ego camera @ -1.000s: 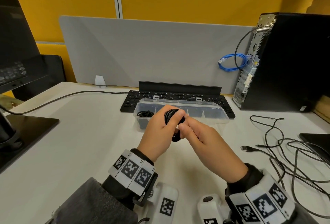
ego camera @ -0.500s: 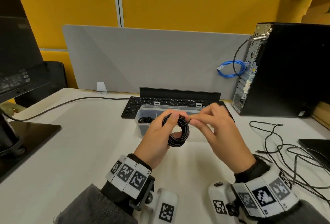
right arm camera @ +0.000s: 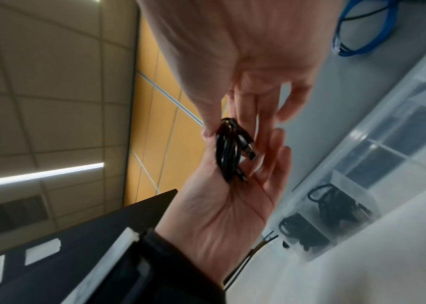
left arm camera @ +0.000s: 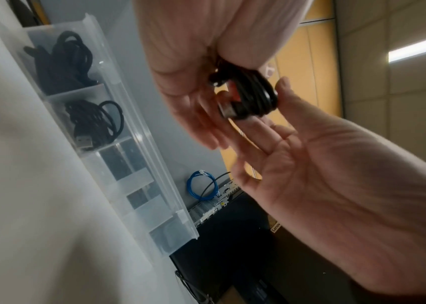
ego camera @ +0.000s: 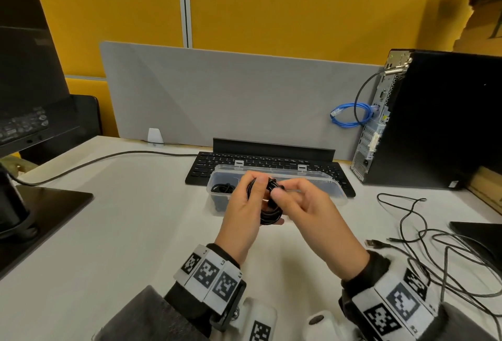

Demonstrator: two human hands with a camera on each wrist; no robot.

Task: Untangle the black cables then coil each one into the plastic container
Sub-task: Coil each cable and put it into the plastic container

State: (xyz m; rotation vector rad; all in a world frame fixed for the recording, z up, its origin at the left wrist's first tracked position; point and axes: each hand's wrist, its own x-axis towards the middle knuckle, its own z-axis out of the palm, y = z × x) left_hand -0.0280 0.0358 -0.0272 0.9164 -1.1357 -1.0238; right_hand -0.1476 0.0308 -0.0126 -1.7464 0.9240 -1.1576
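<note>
Both hands meet just above the bench (ego camera: 122, 232), in front of the plastic container (ego camera: 334, 191). The left hand (ego camera: 241, 213) grips a coiled black cable (ego camera: 270, 213) with its thumb over the top of the loops and its fingers behind them. The right hand (ego camera: 307, 213) pinches the top of the same coil between thumb and forefinger, at about 12 o'clock on the loop, while its other fingers stay loosely spread. In the left wrist view a metal USB plug (left arm camera: 226, 110) sticks out of the bundle (its edges are blurred).

The container sits at 12 o'clock from the hands, touching the front edge of a black keyboard (ego camera: 260, 162). Its two leftmost compartments each hold a coiled cable already: one (left arm camera: 61, 61) at the end and one (left arm camera: 95, 123) beside it.

At 3 o'clock from the hands, loose black cables (ego camera: 434, 240) lie tangled on the bench, well apart from the container. A black computer tower (ego camera: 440, 120) stands at 2 o'clock with a blue cable (ego camera: 350, 115) looped at its back.
</note>
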